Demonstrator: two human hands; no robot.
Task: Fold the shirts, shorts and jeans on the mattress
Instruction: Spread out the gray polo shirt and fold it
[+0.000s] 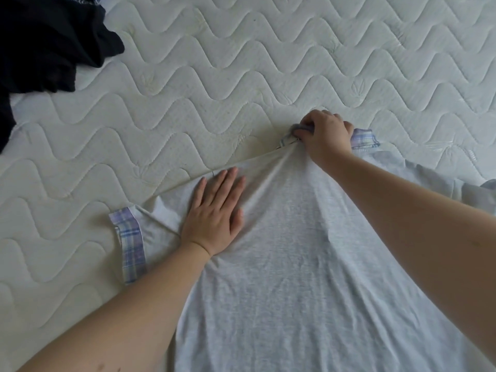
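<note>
shirt (295, 277): matt grey jersey cloth, plaid woven cuffs | mattress (241, 63): quilted off-white fabric | dark garment (40, 41): matt black cloth

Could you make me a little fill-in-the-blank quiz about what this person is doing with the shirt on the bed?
1. The left hand lies ____ on the grey shirt, fingers spread.
2. The right hand is closed on the shirt's ____.
3. The sleeve cuff has a ____ pattern.
4. A ____ coloured heap of clothes sits at the far left of the mattress.

Missing words: flat; collar; plaid; dark
</note>
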